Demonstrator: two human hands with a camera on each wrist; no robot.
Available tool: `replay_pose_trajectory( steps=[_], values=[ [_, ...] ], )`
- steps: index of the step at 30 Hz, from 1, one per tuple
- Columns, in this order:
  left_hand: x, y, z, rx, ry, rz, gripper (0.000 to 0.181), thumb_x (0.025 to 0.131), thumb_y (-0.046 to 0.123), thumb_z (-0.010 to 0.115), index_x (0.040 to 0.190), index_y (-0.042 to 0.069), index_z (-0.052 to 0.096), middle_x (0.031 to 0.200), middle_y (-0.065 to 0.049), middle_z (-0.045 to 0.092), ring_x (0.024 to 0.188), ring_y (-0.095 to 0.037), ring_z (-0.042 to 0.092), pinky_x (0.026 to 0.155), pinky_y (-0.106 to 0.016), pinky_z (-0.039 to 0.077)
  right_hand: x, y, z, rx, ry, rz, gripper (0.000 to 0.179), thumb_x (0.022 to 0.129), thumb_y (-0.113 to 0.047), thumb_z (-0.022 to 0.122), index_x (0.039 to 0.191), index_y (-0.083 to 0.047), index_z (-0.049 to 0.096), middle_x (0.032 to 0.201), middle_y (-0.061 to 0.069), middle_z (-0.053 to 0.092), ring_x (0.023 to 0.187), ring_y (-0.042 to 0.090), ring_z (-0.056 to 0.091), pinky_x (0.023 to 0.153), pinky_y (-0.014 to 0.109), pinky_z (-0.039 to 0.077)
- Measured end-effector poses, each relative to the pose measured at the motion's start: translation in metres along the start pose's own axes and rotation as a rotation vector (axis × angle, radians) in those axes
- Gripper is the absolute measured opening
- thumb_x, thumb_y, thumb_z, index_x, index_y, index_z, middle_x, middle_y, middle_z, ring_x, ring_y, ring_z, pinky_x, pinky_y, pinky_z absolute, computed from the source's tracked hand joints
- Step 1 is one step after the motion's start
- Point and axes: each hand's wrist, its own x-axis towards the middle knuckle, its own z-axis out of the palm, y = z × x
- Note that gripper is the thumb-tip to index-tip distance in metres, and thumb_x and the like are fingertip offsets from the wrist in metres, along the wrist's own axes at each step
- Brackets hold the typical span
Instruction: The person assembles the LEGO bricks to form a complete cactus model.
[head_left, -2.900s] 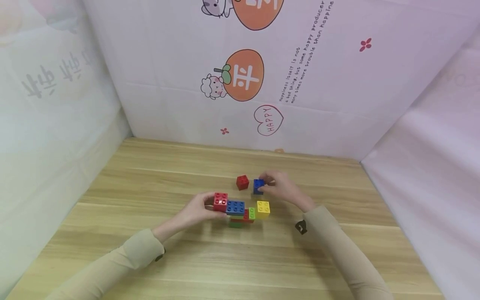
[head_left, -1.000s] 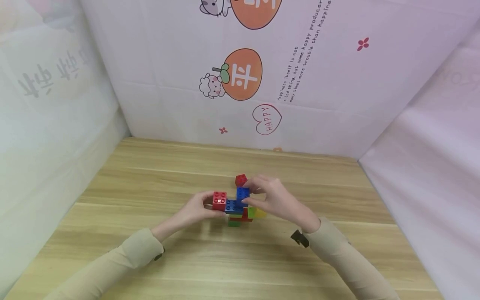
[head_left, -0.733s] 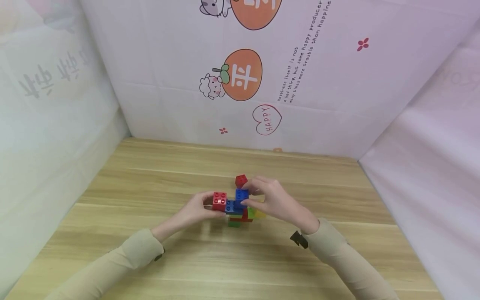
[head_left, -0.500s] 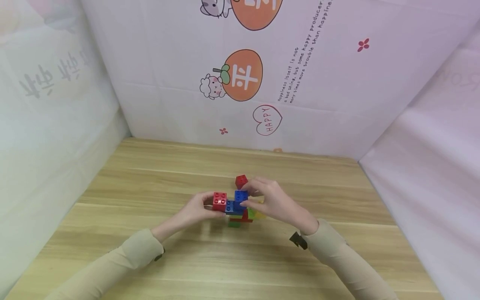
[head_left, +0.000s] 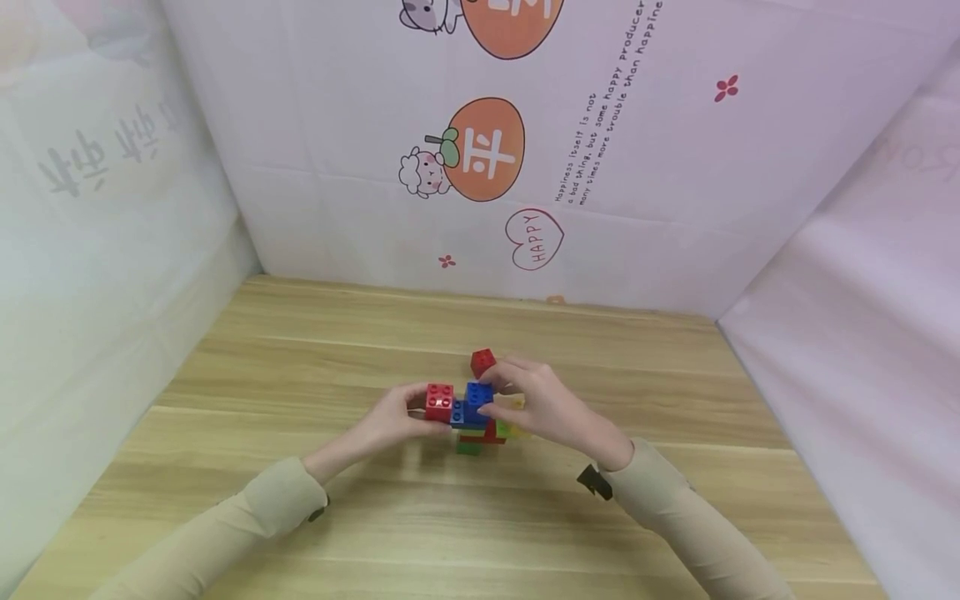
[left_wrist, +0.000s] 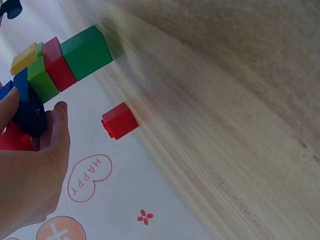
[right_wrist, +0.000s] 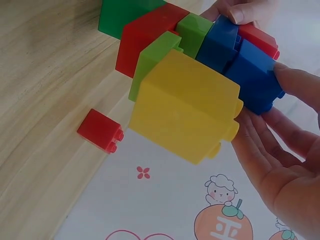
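A stack of toy building bricks stands on the table, with a green brick [left_wrist: 87,52] at its base. Above it come a red brick [right_wrist: 150,37], light green bricks, and a longer dark blue brick [right_wrist: 217,45]. A yellow brick [right_wrist: 185,105] juts out on the right side. My left hand [head_left: 397,414] grips the stack's upper left end, around the dark blue brick and the red brick [head_left: 439,403] on top of it. Between thumb and fingers, my right hand [head_left: 551,404] pinches a blue brick [right_wrist: 255,80], which sits against the dark blue brick's studs beside the top red one.
A loose red brick [head_left: 482,362] lies on the wooden table [head_left: 360,533] just behind the stack. Printed white cloth [head_left: 360,200] hangs along the back and both sides of the table.
My right hand has brought the blue brick from the table leftward onto the dark blue brick, and it has lowered slightly since. The left hand keeps its grip in nearly the same place.
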Motion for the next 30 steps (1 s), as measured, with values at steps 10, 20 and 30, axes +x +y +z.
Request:
replay_pose_trajectory(
  steps=[10, 20, 30],
  values=[
    [0.0007, -0.0004, 0.0, 0.001, -0.007, 0.004, 0.055, 0.082, 0.02, 0.08, 0.13, 0.003, 0.06, 0.123, -0.017, 0.069, 0.113, -0.029, 0.067, 0.1, -0.042, 0.056, -0.0008, -0.0046, 0.0003, -0.053, -0.023, 0.021, 0.033, 0.086, -0.017, 0.078, 0.115, -0.006, 0.069, 0.108, 0.007, 0.068, 0.096, 0.017, 0.071, 0.083, 0.032, 0.062],
    [-0.0001, 0.0018, -0.0001, 0.022, 0.007, -0.011, 0.057, 0.082, 0.021, 0.08, 0.131, 0.004, 0.059, 0.124, -0.016, 0.069, 0.114, -0.029, 0.067, 0.102, -0.044, 0.054, 0.0002, -0.0057, 0.0017, -0.059, -0.014, 0.014, 0.031, 0.084, -0.015, 0.079, 0.112, -0.006, 0.069, 0.109, 0.008, 0.073, 0.096, 0.017, 0.073, 0.084, 0.031, 0.062],
    [0.0001, 0.0025, -0.0002, 0.016, -0.009, 0.008, 0.054, 0.083, 0.019, 0.079, 0.131, 0.002, 0.059, 0.123, -0.018, 0.069, 0.112, -0.029, 0.068, 0.099, -0.041, 0.056, 0.0053, -0.009, 0.0032, -0.096, -0.025, 0.003, 0.028, 0.083, -0.013, 0.08, 0.108, -0.005, 0.071, 0.104, 0.007, 0.072, 0.093, 0.015, 0.071, 0.082, 0.022, 0.061]
  ],
)
